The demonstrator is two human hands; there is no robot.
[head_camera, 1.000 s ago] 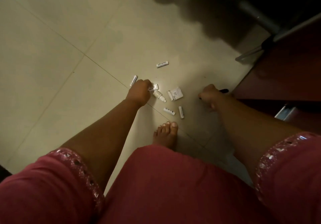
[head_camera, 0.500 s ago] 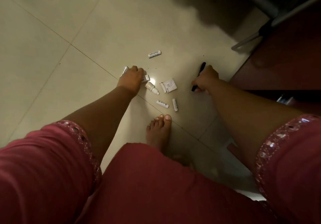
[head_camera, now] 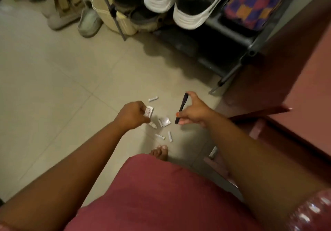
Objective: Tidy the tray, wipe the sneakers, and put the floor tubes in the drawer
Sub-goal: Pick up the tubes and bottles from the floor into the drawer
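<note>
A: Grip first? Left hand (head_camera: pixel 131 116) curled round small white tubes (head_camera: pixel 149 111), a labelled end poking out past the knuckles at 2 o'clock. Count inside the fist hard to make out.

B: Agreed. Right hand (head_camera: pixel 194 111) pinching a slim black tube (head_camera: pixel 181 110), forefinger on its top end, thumb near its lower end, other fingers tucked below. Held clear of the floor, tilted, tip toward 12.

A: Still lying on the tiled floor (head_camera: pixel 53 96): one white tube (head_camera: pixel 153 98) at 12 o'clock of the left hand, well apart from the rest. A dropper bottle (head_camera: pixel 153 125) just below the left knuckles, partly hidden by them.

B: Between the hands, a small white box (head_camera: pixel 165 121), blurred, print unreadable. Two more short white tubes at 6 o'clock of it: one lying crosswise (head_camera: pixel 160 136), one nearly upright in the frame (head_camera: pixel 169 136).

A: Further out, a bare foot (head_camera: pixel 160 152) at 6 o'clock of those, mostly hidden under a pink garment (head_camera: pixel 161 195).

B: At 12 to 1 o'clock of the scene, a dark shoe rack (head_camera: pixel 249 39), cut off at the top. A pair of dark sneakers with white soles (head_camera: pixel 172 6) on it, uppers out of frame.

A: At 3 o'clock, reddish-brown furniture (head_camera: pixel 295 87), cut by the edge. Something pale low beside it, too dim to identify. More shoes (head_camera: pixel 89 22) at 11 o'clock, blurred.
</note>
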